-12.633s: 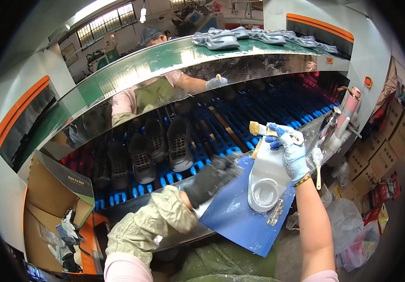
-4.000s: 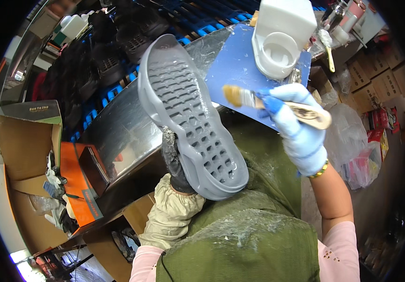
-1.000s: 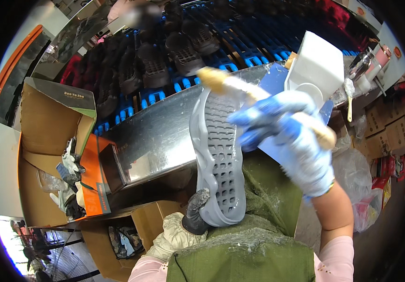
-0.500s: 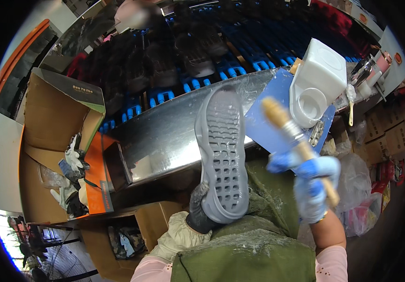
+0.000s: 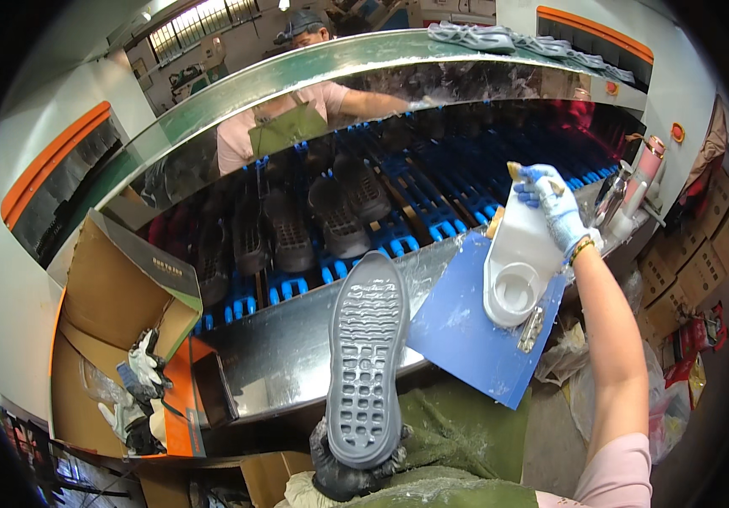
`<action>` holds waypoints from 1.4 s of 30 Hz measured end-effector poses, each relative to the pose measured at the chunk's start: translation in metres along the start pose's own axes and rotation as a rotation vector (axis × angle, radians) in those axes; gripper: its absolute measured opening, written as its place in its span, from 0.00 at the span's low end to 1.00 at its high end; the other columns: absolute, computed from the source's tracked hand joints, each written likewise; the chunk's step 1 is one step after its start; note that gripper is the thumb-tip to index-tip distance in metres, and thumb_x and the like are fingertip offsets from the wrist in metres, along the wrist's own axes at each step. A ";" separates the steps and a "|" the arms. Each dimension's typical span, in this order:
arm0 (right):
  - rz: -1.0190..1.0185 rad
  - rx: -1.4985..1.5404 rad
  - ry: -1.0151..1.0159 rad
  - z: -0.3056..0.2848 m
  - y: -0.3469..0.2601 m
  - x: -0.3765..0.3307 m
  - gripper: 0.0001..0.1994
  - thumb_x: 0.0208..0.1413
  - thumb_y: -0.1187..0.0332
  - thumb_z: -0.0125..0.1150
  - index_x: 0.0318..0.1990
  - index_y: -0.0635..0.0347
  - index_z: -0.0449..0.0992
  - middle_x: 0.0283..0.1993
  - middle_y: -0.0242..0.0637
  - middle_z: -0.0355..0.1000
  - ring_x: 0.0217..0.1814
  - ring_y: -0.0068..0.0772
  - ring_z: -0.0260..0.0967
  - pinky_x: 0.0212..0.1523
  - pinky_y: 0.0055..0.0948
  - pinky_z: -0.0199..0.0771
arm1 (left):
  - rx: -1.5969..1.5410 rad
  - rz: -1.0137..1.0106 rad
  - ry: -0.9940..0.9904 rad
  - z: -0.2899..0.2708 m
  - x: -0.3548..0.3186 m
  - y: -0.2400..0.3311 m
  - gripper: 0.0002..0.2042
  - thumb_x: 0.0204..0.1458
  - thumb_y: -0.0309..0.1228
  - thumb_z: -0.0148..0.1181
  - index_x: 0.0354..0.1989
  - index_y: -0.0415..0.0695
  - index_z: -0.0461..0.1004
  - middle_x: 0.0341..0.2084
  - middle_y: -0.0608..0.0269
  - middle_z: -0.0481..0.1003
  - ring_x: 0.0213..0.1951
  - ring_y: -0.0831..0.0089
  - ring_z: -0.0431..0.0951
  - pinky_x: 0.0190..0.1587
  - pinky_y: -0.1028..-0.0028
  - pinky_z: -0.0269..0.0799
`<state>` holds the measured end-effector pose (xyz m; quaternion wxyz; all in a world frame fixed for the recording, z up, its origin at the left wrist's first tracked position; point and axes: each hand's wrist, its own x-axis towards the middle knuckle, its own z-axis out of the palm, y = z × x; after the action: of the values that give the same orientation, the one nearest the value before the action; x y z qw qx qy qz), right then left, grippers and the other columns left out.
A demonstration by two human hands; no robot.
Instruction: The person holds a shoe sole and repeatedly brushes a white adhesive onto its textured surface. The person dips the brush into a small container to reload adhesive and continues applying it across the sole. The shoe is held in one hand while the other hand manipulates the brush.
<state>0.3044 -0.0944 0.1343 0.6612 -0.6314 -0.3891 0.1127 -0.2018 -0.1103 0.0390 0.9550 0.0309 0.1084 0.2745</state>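
Observation:
A grey shoe sole [image 5: 367, 356] stands tilted up in front of me, its gridded, wet-looking inner side facing me. My left hand [image 5: 343, 466], in a dark glove, is closed around its heel end. Farther off to the right, my right hand [image 5: 550, 203] wears a white-and-blue glove and grips a brush [image 5: 514, 171]; only a tan bit of it shows past the fingers. That hand is over the upper part of a white plastic container [image 5: 512, 245] with a round cup [image 5: 517, 292] at its near end. The container stands on a blue clipboard [image 5: 462, 326].
Past the metal ledge [image 5: 275, 364] runs a rack of blue bars [image 5: 445, 203] carrying dark soles [image 5: 339, 220]. An open cardboard box [image 5: 119, 313] with gloves is at the left. More grey soles [image 5: 474, 38] lie on the upper shelf. Bottles [image 5: 648, 161] stand at the right.
My right hand has carried the brush from beside the sole, forward and up to the white container. The view has tilted up; the left hand still holds the sole.

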 end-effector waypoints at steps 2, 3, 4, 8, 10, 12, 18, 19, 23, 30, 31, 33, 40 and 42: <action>0.077 0.122 -0.024 0.003 -0.006 -0.001 0.17 0.70 0.54 0.56 0.56 0.55 0.75 0.49 0.37 0.79 0.44 0.25 0.78 0.51 0.27 0.80 | 0.020 -0.009 -0.049 0.027 -0.001 -0.003 0.38 0.63 0.53 0.52 0.71 0.34 0.56 0.61 0.31 0.67 0.59 0.37 0.75 0.55 0.43 0.80; 0.032 0.173 -0.049 0.001 -0.002 -0.001 0.17 0.69 0.55 0.57 0.55 0.56 0.75 0.47 0.38 0.79 0.43 0.25 0.79 0.50 0.27 0.81 | 0.225 -0.004 -0.022 0.049 0.006 -0.003 0.37 0.64 0.54 0.49 0.72 0.35 0.55 0.62 0.33 0.67 0.59 0.40 0.75 0.56 0.45 0.80; 0.022 0.212 -0.059 -0.001 0.001 -0.002 0.16 0.69 0.56 0.57 0.54 0.56 0.76 0.48 0.37 0.79 0.45 0.26 0.79 0.50 0.27 0.81 | 0.430 0.002 0.006 0.076 0.016 -0.002 0.37 0.65 0.55 0.47 0.72 0.36 0.55 0.62 0.35 0.67 0.59 0.43 0.75 0.57 0.47 0.79; 0.041 0.146 0.058 -0.019 0.005 -0.006 0.14 0.69 0.59 0.55 0.54 0.56 0.76 0.48 0.38 0.78 0.45 0.27 0.79 0.48 0.27 0.82 | 0.385 0.071 -0.491 0.177 0.146 -0.004 0.39 0.65 0.63 0.44 0.73 0.43 0.58 0.62 0.41 0.69 0.60 0.47 0.75 0.58 0.50 0.80; 0.058 0.267 0.003 0.016 -0.008 0.000 0.14 0.69 0.59 0.56 0.53 0.57 0.76 0.47 0.41 0.79 0.43 0.27 0.78 0.48 0.28 0.82 | 0.424 0.018 -0.668 0.254 0.231 0.041 0.42 0.61 0.68 0.46 0.72 0.44 0.60 0.62 0.42 0.69 0.58 0.45 0.76 0.53 0.48 0.82; 0.072 0.250 0.110 -0.015 -0.001 -0.004 0.14 0.67 0.61 0.61 0.52 0.60 0.78 0.44 0.39 0.81 0.39 0.23 0.78 0.45 0.24 0.81 | 0.352 -0.056 -0.754 0.300 0.352 0.043 0.43 0.60 0.66 0.49 0.74 0.45 0.53 0.62 0.39 0.68 0.58 0.43 0.76 0.53 0.48 0.82; 0.078 0.298 0.114 -0.019 -0.008 -0.007 0.15 0.63 0.61 0.66 0.49 0.63 0.78 0.41 0.39 0.81 0.40 0.24 0.80 0.46 0.23 0.81 | 1.245 -0.052 -0.565 0.241 0.385 -0.011 0.44 0.60 0.58 0.58 0.75 0.43 0.49 0.64 0.39 0.66 0.63 0.44 0.72 0.66 0.53 0.70; 0.081 0.277 0.116 -0.019 -0.005 -0.006 0.14 0.64 0.60 0.65 0.49 0.62 0.79 0.41 0.40 0.81 0.40 0.24 0.80 0.47 0.25 0.82 | 1.514 0.136 -0.502 0.205 0.393 -0.005 0.40 0.62 0.56 0.58 0.74 0.45 0.53 0.62 0.42 0.68 0.60 0.49 0.74 0.64 0.57 0.70; 0.009 0.339 0.042 -0.001 -0.009 -0.008 0.15 0.67 0.59 0.63 0.50 0.62 0.79 0.43 0.41 0.82 0.40 0.24 0.81 0.47 0.24 0.83 | 2.456 0.893 -0.013 0.093 0.420 0.077 0.28 0.65 0.49 0.56 0.69 0.48 0.65 0.56 0.52 0.76 0.53 0.63 0.78 0.56 0.70 0.73; 0.033 0.228 0.021 -0.003 -0.016 -0.009 0.14 0.69 0.58 0.59 0.52 0.59 0.77 0.45 0.39 0.81 0.46 0.27 0.81 0.50 0.26 0.81 | 2.509 0.401 0.346 0.046 0.464 0.134 0.19 0.63 0.40 0.59 0.58 0.45 0.70 0.44 0.58 0.76 0.43 0.68 0.78 0.47 0.73 0.74; 0.016 0.227 0.017 -0.004 -0.014 -0.009 0.14 0.69 0.58 0.59 0.52 0.59 0.77 0.45 0.40 0.81 0.46 0.27 0.81 0.50 0.26 0.81 | 2.438 0.382 0.337 0.043 0.465 0.138 0.17 0.63 0.39 0.60 0.56 0.45 0.71 0.42 0.59 0.76 0.42 0.69 0.78 0.46 0.74 0.74; 0.030 0.227 0.004 -0.007 -0.008 -0.008 0.14 0.70 0.59 0.58 0.52 0.59 0.76 0.48 0.41 0.80 0.47 0.28 0.80 0.52 0.28 0.80 | 2.234 0.320 0.306 0.043 0.459 0.143 0.14 0.62 0.36 0.61 0.53 0.44 0.73 0.39 0.61 0.76 0.39 0.71 0.77 0.44 0.75 0.74; -0.109 0.272 0.025 -0.005 -0.007 -0.012 0.19 0.70 0.55 0.57 0.57 0.59 0.76 0.58 0.41 0.77 0.53 0.29 0.79 0.53 0.28 0.81 | 1.824 0.154 -0.152 0.037 0.319 0.145 0.12 0.56 0.23 0.67 0.47 0.42 0.73 0.35 0.64 0.74 0.38 0.76 0.76 0.39 0.76 0.75; -0.083 0.262 0.028 -0.001 -0.009 -0.010 0.21 0.70 0.54 0.57 0.60 0.59 0.76 0.59 0.39 0.77 0.53 0.29 0.79 0.53 0.26 0.81 | 2.155 0.291 -0.496 0.050 0.235 0.135 0.14 0.57 0.30 0.69 0.48 0.42 0.73 0.39 0.62 0.75 0.40 0.69 0.77 0.42 0.68 0.74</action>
<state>0.2950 -0.1034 0.1392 0.7476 -0.5245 -0.3876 0.1260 -0.0664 0.1287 0.0594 0.3828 0.9097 0.0914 0.1325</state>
